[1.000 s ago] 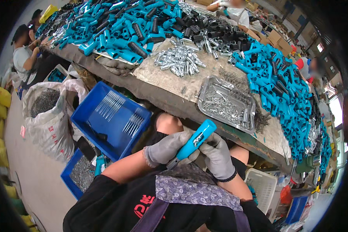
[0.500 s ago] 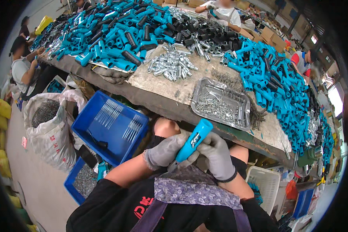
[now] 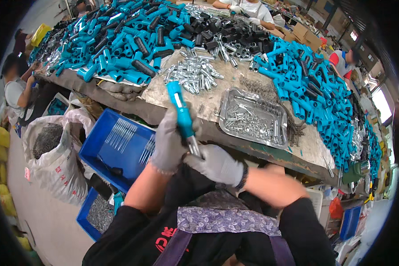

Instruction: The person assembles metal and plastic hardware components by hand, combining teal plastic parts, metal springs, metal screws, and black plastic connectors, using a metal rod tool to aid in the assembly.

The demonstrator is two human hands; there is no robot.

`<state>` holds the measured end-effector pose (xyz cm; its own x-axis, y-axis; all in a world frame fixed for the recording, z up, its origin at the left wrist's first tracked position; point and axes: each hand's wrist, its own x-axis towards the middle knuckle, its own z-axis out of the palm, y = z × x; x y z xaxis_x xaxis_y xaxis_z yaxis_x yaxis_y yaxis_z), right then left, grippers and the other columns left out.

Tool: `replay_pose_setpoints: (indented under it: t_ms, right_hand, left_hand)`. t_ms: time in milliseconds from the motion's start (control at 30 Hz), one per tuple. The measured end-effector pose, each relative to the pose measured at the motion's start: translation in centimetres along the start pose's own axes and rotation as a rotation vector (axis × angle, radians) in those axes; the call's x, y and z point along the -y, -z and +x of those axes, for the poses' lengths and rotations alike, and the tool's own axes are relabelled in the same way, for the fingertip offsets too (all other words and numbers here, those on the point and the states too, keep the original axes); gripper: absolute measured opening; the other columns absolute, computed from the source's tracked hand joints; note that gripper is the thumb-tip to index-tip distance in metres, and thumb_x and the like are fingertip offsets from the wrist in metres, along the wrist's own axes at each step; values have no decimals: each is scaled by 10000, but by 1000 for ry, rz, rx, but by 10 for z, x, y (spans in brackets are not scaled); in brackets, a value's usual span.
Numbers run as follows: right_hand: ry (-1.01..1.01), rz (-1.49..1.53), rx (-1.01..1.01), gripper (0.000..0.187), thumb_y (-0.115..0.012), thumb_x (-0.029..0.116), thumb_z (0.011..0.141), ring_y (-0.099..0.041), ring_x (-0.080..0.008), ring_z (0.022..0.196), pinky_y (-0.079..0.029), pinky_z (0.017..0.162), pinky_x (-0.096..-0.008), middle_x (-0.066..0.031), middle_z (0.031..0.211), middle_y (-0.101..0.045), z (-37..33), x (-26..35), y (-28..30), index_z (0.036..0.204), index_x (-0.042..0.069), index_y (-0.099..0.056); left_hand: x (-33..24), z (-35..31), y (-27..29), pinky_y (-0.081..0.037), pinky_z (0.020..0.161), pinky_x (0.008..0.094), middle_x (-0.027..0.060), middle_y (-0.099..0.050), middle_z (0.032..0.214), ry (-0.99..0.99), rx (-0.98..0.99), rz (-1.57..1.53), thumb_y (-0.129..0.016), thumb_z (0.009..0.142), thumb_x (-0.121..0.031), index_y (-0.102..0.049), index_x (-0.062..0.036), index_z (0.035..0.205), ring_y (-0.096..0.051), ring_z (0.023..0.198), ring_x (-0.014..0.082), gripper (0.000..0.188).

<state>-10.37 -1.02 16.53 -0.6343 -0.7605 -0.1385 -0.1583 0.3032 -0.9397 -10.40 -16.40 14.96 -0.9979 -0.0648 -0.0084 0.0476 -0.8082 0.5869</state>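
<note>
Both hands wear grey work gloves. My left hand [image 3: 169,139] is wrapped round a teal plastic tool housing [image 3: 181,108], which stands nearly upright with its wider end pointing away from me. From its near end sticks a shiny metal shaft [image 3: 193,145]. Fingers of my right hand [image 3: 219,165] close on the lower end of that shaft, with the fingertips partly hidden. Beyond the housing, a heap of silver metal sleeves [image 3: 195,75] lies on the bench cloth. Right of my hands sits a metal tray [image 3: 255,117] of small pins and springs.
Large piles of teal housings [image 3: 124,44] and black sleeves [image 3: 252,40] cover the bench. At left stand a blue bin [image 3: 115,153] with metal rods, a white sack [image 3: 57,168] and a lower blue bin [image 3: 86,226]. Co-workers sit around the bench.
The teal housing has gone up and leftward from over my lap and turned more upright. My left hand now wraps it, while my right hand has shifted to the metal shaft.
</note>
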Motion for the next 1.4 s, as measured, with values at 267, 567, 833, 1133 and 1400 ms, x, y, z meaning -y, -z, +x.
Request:
replay_pose_setpoints:
  t_ms: [267, 567, 833, 1133, 1400]
  right_hand:
    - [100, -1339, -585, 375, -584, 104, 879, -629, -324, 1118, -517, 917, -427, -125, 1276, -621, 257, -12, 236, 1251, 150, -599]
    - [468, -1051, -713, 439, -684, 336, 875, -661, -324, 1045, -532, 886, -412, -170, 1132, -669, 269, -23, 250, 1244, 107, -624]
    - [309, -403, 18, 441, -759, 226, 864, -651, -336, 1058, -515, 904, -402, -169, 1154, -664, -21, -6, 129, 1242, 36, -635]
    - [266, -545, -443, 520, -825, 286, 769, -654, -328, 812, -502, 702, -402, -141, 902, -662, -129, -26, 84, 1196, 54, -640]
    - [61, -692, -1041, 254, -573, 182, 951, -643, -351, 1018, -519, 874, -422, -185, 1088, -686, -152, -92, 207, 1101, 11, -684]
  left_hand:
    - [4, -46, 60, -482, 672, 339, 54, -584, 917, 241, -86, 19, -548, 959, -586, -527, -85, 1244, -569, 746, 181, 577]
    - [3, -24, 84, -467, 565, 250, 77, -606, 879, 424, 30, 153, -522, 931, -661, -471, -72, 1323, -588, 652, 153, 709]
    - [25, -3, 27, -437, 593, 216, -8, -592, 933, 635, 400, 439, -599, 996, -430, -528, -58, 1263, -540, 699, 59, 463]
    - [94, -17, 0, -455, 660, 232, 11, -624, 866, 661, 727, 442, -614, 874, -662, -536, -39, 1332, -558, 732, 74, 777]
    - [123, -24, -46, -434, 608, 209, -16, -584, 803, 716, 437, 647, -589, 929, -630, -591, -55, 1223, -526, 686, 50, 647]
